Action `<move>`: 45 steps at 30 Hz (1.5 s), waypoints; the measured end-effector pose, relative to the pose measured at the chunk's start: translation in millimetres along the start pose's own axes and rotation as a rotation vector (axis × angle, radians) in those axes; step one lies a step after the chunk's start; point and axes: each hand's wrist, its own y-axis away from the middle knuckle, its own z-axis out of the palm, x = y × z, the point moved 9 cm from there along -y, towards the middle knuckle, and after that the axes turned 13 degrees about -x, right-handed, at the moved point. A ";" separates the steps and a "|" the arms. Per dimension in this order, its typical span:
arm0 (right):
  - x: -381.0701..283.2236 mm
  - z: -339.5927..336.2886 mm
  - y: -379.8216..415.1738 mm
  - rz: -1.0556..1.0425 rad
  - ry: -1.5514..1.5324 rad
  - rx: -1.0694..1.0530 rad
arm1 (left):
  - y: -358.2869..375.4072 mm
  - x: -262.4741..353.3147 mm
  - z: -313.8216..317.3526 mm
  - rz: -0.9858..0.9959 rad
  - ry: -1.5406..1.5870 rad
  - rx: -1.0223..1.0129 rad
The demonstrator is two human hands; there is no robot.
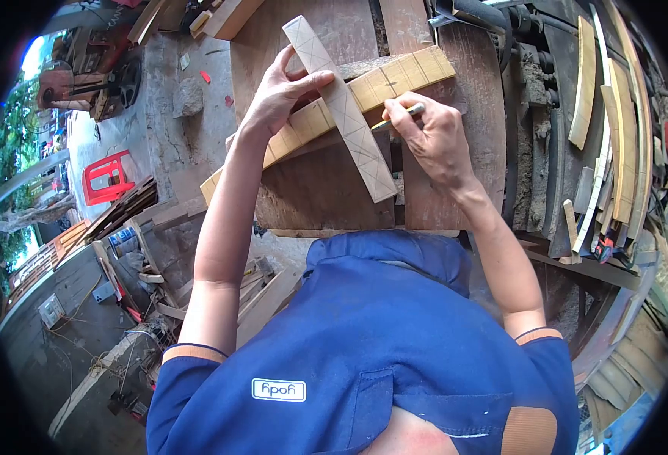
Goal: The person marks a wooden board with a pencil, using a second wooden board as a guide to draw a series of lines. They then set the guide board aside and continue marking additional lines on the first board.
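My left hand [279,95] grips a pale wooden strip [339,106] near its upper part, thumb across its face and fingers behind its edge. Pencilled crosses and slanting lines run along this strip. It lies crosswise over a yellowish wooden bar [402,76], which carries pencil lines across its width. In my right hand [434,136] is a pencil [402,116], pinched between thumb and fingers, its point beside the right edge of the pale strip. Both wooden pieces rest on a plank worktop [304,201].
A red plastic stool [108,178] stands on the floor to the left. Curved wooden strips [583,83] and other offcuts lie on a bench at the right. A wooden block [232,17] sits at the worktop's far left corner.
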 end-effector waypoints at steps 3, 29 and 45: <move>7.6 -5.1 14.2 0.102 -0.045 0.067 | 5.4 4.1 0.7 -0.033 0.081 -0.027; 20.0 -17.6 57.7 0.245 -0.055 0.175 | 16.6 9.0 -15.0 -0.016 0.007 -0.003; 20.9 -17.3 53.1 0.266 -0.061 0.174 | 14.7 0.6 -13.4 -0.033 0.108 -0.002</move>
